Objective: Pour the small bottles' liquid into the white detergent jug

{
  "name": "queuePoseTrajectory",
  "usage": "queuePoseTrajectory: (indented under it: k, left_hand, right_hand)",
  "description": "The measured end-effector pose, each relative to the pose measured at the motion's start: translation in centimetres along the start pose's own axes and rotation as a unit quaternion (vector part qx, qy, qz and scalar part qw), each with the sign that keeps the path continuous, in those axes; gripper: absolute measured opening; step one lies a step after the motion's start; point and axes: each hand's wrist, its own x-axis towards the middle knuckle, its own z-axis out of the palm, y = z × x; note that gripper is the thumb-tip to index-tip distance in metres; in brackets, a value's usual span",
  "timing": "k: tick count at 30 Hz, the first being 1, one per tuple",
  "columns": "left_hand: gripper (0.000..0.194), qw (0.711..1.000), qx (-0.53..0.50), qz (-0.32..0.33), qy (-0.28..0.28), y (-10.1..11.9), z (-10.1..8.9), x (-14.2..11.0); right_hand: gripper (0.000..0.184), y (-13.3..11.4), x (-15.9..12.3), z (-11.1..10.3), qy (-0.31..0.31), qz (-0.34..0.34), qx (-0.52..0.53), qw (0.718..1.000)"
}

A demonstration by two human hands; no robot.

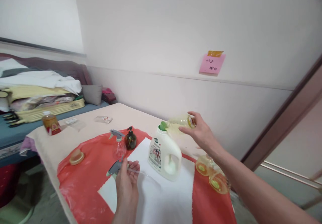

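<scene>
My right hand [201,131] holds a small clear bottle of yellow liquid [179,122], tipped on its side with its mouth at the green opening [163,126] of a white detergent jug [164,153]. The jug stands on a white cloth [161,193] over a red plastic sheet [85,173]. My left hand [127,180] grips a grey spray trigger head [114,168] with a thin clear tube trailing to the right. An empty clear spray bottle with a grey trigger [118,143] and a dark pump bottle [130,139] stand just beyond it.
Two yellow bottles [212,173] lie on their sides right of the jug. A roll of tape [76,157], a small amber bottle [51,123] and clear wrappers [103,119] sit on the beige table. A bed with piled bedding [37,90] is at left; a pink note [212,64] hangs on the wall.
</scene>
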Motion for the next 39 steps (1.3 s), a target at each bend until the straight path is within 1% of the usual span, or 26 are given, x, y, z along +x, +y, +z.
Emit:
queuePoseTrajectory:
  k: [4, 8, 14, 18, 24, 29, 32, 35, 37, 39]
  left_hand:
    - [0.016, 1.000, -0.005, -0.010, -0.002, 0.1, 0.1, -0.2]
    - [0.015, 1.000, -0.005, -0.018, -0.002, 0.2, 0.2, -0.3]
    - [0.015, 0.999, -0.011, -0.035, 0.016, 0.8, 0.6, -0.6]
    - [0.016, 0.999, -0.012, -0.034, 0.019, 0.9, 0.8, -0.7]
    - [0.016, 0.999, -0.009, -0.035, 0.009, 0.6, 0.5, -0.5]
    - [0.017, 1.000, 0.002, -0.031, -0.002, 0.1, 0.3, -0.3]
    - [0.016, 0.999, 0.005, -0.032, -0.005, 0.0, 0.4, -0.5]
    - [0.015, 1.000, 0.009, -0.028, -0.004, -0.1, 0.6, -0.6]
    - [0.015, 1.000, 0.014, -0.026, -0.003, -0.2, 0.7, -0.6]
    - [0.016, 0.999, 0.020, -0.028, -0.004, -0.4, 0.6, -0.6]
  right_hand:
    - [0.078, -2.6, 2.9, 0.8, 0.002, -0.024, -0.012, 1.000]
    - [0.075, -4.1, 5.0, 1.9, -0.003, -0.029, -0.020, 0.999]
    - [0.072, -5.3, 6.0, 2.9, -0.006, -0.033, -0.031, 0.999]
    - [0.071, -5.4, 6.0, 3.1, -0.008, -0.040, -0.030, 0.999]
    - [0.067, -4.1, 5.3, 2.6, 0.003, -0.044, -0.010, 0.999]
    - [0.066, -2.8, 3.8, 1.9, 0.016, -0.037, 0.017, 0.999]
    - [0.073, -1.8, 2.3, 1.4, 0.020, -0.024, 0.029, 0.999]
    - [0.078, -0.4, 0.4, 0.9, 0.030, -0.001, 0.026, 0.999]
    - [0.074, 1.1, -1.1, 0.8, 0.039, 0.022, 0.028, 0.999]
    - [0.067, 3.0, -2.9, 0.9, 0.048, 0.060, 0.071, 0.995]
